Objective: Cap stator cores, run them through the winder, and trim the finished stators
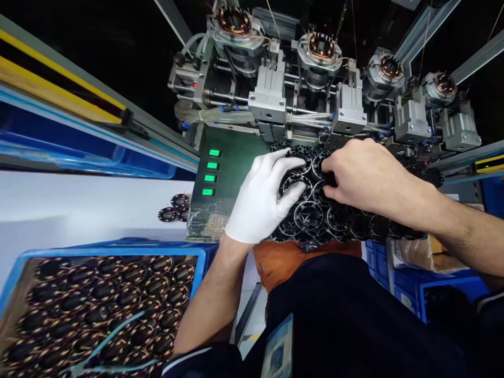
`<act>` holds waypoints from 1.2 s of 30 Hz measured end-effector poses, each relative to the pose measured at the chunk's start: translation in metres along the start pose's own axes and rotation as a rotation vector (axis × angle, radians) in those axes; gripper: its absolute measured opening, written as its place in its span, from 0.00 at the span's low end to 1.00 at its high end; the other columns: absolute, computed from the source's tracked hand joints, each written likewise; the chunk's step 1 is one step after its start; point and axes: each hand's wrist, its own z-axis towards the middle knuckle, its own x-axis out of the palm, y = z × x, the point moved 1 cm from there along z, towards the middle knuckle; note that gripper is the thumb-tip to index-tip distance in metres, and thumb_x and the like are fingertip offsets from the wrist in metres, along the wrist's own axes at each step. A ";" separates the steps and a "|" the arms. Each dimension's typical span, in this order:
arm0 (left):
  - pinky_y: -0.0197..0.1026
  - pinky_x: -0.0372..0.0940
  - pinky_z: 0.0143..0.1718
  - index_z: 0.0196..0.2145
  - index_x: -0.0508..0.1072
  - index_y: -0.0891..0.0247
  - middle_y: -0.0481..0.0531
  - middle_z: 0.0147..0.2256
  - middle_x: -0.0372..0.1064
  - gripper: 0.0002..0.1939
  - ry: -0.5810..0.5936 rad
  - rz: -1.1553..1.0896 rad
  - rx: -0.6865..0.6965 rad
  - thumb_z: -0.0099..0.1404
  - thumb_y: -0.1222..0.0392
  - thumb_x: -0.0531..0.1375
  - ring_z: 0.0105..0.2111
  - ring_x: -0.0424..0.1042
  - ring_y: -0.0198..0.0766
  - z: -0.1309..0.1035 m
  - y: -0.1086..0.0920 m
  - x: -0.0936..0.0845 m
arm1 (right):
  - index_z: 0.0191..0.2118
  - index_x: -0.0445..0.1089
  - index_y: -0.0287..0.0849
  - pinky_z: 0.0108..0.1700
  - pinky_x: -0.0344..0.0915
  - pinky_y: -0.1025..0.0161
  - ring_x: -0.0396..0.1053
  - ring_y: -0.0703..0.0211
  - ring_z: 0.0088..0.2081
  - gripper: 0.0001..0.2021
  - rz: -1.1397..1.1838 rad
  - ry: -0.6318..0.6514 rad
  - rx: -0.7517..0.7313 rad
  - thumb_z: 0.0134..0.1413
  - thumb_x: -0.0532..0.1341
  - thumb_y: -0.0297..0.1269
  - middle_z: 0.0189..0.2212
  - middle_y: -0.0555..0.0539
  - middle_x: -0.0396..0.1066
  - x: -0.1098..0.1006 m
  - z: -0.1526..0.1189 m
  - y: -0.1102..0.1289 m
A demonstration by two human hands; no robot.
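Observation:
My left hand (pixel 265 191), in a white glove, reaches down onto a bed of black ring-shaped stator cores (pixel 309 216). Its thumb and fingers are curled against the rings at the upper left of this bed. Bare and close beside it, my right hand (pixel 360 176) has its thumb and fingertips bent into the neighbouring stator cores. Both hands appear to grip cores, though the exact contact is partly hidden by the fingers. The cores sit packed together, with silvery rims and dark centres, on a green worktop (pixel 232 149).
Behind the cores stands a winding machine with several heads, each bearing a copper-wound stator (pixel 234 20). Green lit switches (pixel 210 178) line the worktop's left. A blue crate (pixel 202 262) at lower left holds wound stators and a light-blue-handled tool (pixel 114 336). Loose stators (pixel 167 213) lie nearby.

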 end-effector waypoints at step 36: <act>0.48 0.59 0.41 0.50 0.86 0.52 0.53 0.36 0.75 0.12 -0.157 0.523 0.145 0.76 0.45 0.72 0.39 0.72 0.49 -0.069 -0.036 0.025 | 0.54 0.78 0.43 0.38 0.68 0.61 0.78 0.58 0.35 0.06 0.499 -0.293 -0.055 0.77 0.69 0.35 0.40 0.48 0.80 0.096 -0.113 0.005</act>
